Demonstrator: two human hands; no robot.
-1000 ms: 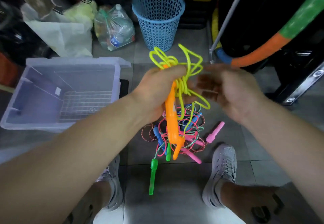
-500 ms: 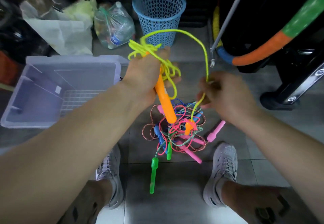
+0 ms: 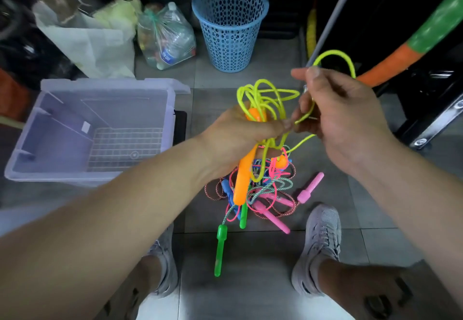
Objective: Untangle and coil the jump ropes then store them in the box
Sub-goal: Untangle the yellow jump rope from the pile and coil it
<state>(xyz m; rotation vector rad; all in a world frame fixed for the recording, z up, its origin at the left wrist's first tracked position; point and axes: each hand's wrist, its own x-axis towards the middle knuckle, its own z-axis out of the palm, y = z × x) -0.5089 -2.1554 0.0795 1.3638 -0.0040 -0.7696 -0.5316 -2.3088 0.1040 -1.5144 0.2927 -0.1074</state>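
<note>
Looping yellow rope (image 3: 333, 51) links left grip (image 3: 240, 139), right grip (image 3: 350, 124).

The clear plastic box (image 3: 50, 144) sits upright and open on the floor, its grid-patterned base showing. Right of the box, the yellow rope (image 3: 269, 94) is held up in loose tangled loops: the left hand (image 3: 235, 139) grips it with its long orange handle (image 3: 243, 182) hanging down, and the right hand (image 3: 343, 114) pinches one strand. Beneath it, also right of the box, the other ropes (image 3: 265, 189) lie in a knotted heap with pink, green and blue handles sticking out.
</note>
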